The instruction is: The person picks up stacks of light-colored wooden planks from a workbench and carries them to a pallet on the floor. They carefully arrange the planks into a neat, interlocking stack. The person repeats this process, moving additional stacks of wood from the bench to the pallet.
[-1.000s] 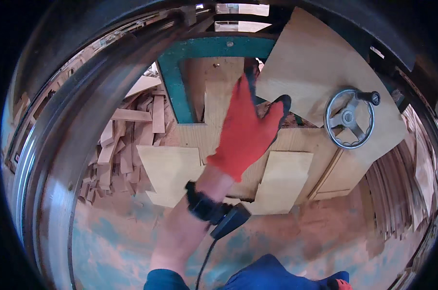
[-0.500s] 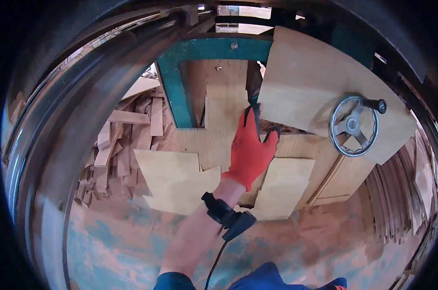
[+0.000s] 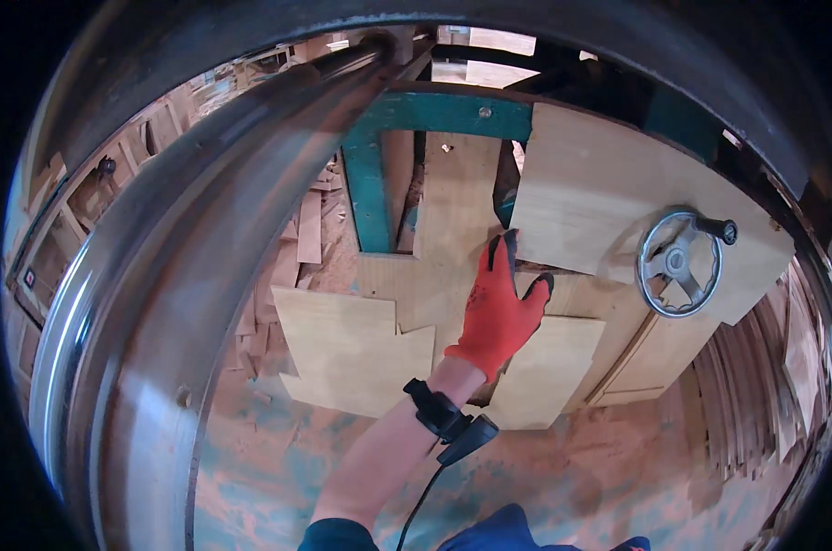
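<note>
While the fingers [image 3: 506, 262] of my one visible hand [image 3: 498, 312] lie spread and flat, they pinch nothing; they press on a pale plywood panel [image 3: 452, 220] that runs up toward the green metal frame [image 3: 434, 115]. I cannot say for certain which hand it is, though the forearm comes up from the lower edge slightly left of centre, so I take it for my left. It wears an orange glove with dark fingertips, and a black wrist strap [image 3: 439, 413] with a cable sits just behind the glove. Just right of the hand, a large tilted plywood sheet [image 3: 590, 202] overlaps the panel, and a grey handwheel [image 3: 680, 262] stands in front of that sheet. Below the hand, notched plywood pieces [image 3: 351, 354] lie flat, touching one another. Wood offcuts [image 3: 287, 266] are heaped to the left, beside a broad shiny metal tube [image 3: 159, 303]. Sawdust covers the floor [image 3: 563, 477].
</note>
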The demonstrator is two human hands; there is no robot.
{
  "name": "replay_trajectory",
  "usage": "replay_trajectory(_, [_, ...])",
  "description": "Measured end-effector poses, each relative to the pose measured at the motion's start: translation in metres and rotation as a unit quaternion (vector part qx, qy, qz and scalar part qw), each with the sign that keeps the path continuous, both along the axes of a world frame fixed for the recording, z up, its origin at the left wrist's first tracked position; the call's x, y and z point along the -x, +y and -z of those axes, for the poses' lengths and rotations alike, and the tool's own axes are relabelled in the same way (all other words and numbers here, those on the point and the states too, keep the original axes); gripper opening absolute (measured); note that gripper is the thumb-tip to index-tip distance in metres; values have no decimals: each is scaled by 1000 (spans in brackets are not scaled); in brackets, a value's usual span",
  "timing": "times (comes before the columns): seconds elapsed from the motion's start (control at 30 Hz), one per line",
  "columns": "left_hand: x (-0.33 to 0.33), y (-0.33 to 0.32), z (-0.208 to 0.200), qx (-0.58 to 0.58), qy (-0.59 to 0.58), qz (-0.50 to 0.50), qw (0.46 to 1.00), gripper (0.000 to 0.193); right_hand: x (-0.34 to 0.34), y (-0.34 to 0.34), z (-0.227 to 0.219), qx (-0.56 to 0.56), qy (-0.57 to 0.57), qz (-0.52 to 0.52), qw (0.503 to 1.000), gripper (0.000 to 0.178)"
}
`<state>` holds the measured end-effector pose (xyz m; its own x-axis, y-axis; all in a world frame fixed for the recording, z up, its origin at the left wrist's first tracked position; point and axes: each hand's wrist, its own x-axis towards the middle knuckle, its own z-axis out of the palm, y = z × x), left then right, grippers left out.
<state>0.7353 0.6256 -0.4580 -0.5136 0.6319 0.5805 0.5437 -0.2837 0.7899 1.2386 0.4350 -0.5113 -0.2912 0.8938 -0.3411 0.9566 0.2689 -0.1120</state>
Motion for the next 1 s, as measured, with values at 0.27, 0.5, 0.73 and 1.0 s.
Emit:
replay_trajectory(0.27, [1, -1, -4, -2, 3, -5, 1000, 67, 3, -2, 0, -14, 2, -5, 1000, 60])
replay_trajectory(0.5, [5, 0, 0, -4, 16, -37, 999, 68, 19, 1, -10, 14, 8, 25, 1000, 59])
replay_trajectory(0.73, [0, 4, -5, 22, 35, -37, 998, 70, 20, -4, -12, 4, 34, 21, 999, 61])
replay_trajectory(1.0, [4, -6, -19, 66, 27, 25, 997, 70, 23, -1, -15, -21, 66, 6, 998, 59])
